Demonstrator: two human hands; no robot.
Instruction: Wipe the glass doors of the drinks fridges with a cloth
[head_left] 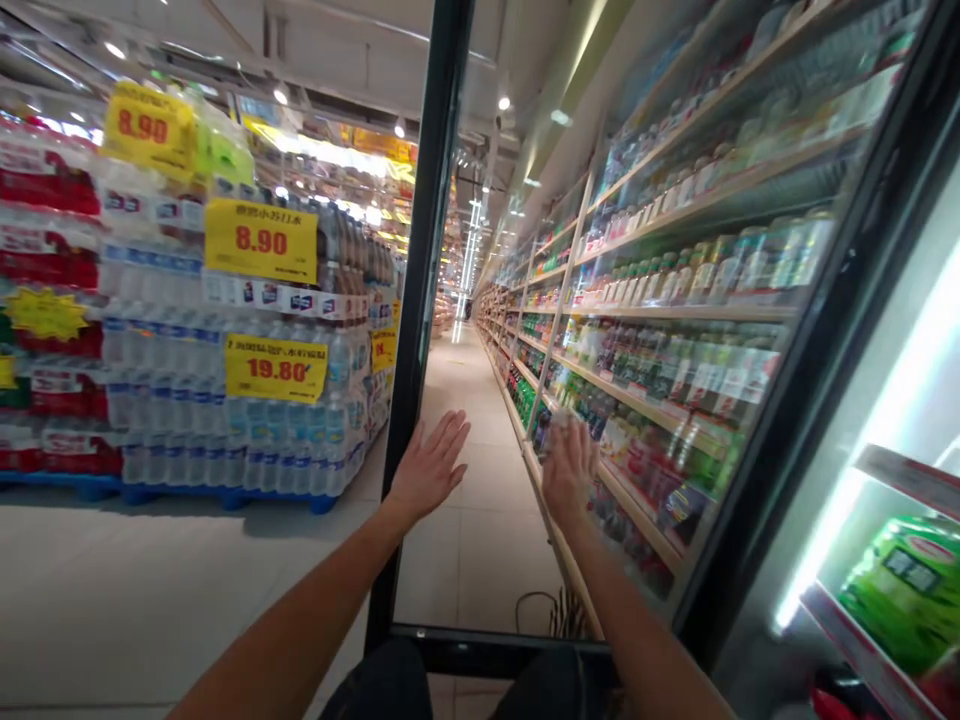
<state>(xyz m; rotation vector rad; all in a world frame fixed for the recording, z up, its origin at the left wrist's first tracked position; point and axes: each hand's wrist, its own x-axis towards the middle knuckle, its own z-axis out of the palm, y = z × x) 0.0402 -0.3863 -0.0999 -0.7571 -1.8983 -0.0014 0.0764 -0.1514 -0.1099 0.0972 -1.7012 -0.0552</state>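
Observation:
A tall glass fridge door [637, 300] with a black frame [420, 330] stands swung open in front of me. My left hand [431, 465] is flat and open with its fingers stretched out, at the door's left frame edge. My right hand [568, 468] is smeared by motion and seems pressed flat on the glass. Through the glass I see long shelves of drink bottles [675, 370] running down an aisle.
Stacked packs of bottled water [247, 400] with yellow price signs stand on a blue pallet at the left. A lit fridge interior [892, 470] at the right holds a green package [907, 590]. Pale floor tiles stretch down the aisle.

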